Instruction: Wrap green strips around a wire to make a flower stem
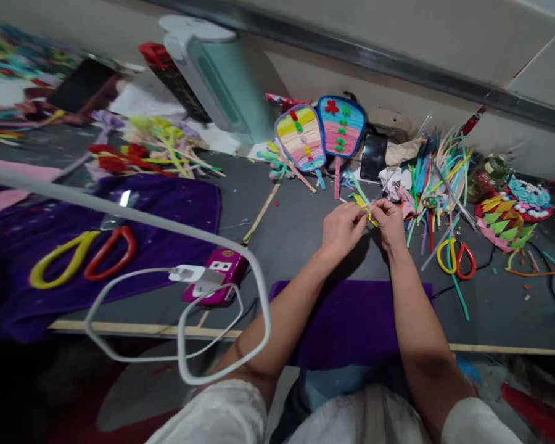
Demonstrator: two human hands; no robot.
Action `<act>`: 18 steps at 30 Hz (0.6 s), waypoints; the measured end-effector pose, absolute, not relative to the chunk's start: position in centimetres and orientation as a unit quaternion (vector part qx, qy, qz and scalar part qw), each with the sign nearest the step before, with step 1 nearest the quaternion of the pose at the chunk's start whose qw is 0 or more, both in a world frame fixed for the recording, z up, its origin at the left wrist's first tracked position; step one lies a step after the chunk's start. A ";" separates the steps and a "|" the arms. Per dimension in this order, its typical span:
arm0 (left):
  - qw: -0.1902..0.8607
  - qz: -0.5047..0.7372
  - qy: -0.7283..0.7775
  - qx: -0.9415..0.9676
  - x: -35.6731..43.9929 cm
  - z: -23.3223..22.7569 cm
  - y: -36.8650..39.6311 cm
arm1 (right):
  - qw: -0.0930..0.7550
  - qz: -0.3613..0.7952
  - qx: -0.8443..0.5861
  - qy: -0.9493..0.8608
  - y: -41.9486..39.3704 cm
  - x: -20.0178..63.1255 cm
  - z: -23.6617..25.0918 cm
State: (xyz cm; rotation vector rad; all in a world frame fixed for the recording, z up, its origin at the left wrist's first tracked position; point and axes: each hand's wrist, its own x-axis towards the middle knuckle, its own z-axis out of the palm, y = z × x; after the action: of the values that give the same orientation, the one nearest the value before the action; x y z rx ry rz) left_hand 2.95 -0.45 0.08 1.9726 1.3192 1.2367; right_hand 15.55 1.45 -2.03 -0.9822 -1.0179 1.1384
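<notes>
Scissors with yellow and red handles (92,237) are laid on dark purple cloth (171,206) at the frame's left. Just right of centre, by the pinched fingertips of the left hand (345,228), a thin yellow fuzzy strip (372,219) is grasped, also pinched by the right hand (389,226). Farther right, smaller yellow-and-red-handled scissors (454,264) are seen.

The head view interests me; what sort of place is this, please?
Probably a craft workspace, judging by a striped, fan-shaped piece with a blue edge, a cluster of thin multicoloured strips, and, at left, scissors with yellow and red handles.
</notes>
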 end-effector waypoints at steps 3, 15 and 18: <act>0.429 0.463 0.445 0.635 2.7 -0.1 0.0 | 0.613 0.542 -0.403 -0.410 1.3 15.7 -1.7; 0.776 0.372 0.318 0.397 1.5 -0.1 0.8 | 0.578 0.635 -0.332 -0.390 0.6 16.1 -0.6; 0.742 0.394 0.345 0.418 1.6 0.0 0.8 | 0.580 0.633 -0.331 -0.393 0.7 16.0 -0.6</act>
State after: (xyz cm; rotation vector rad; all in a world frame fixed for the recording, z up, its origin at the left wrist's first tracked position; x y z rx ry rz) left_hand 1.59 0.82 -0.03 0.9170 0.7565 0.8639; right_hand 16.05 0.67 -0.61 -0.7727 -0.9187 1.4786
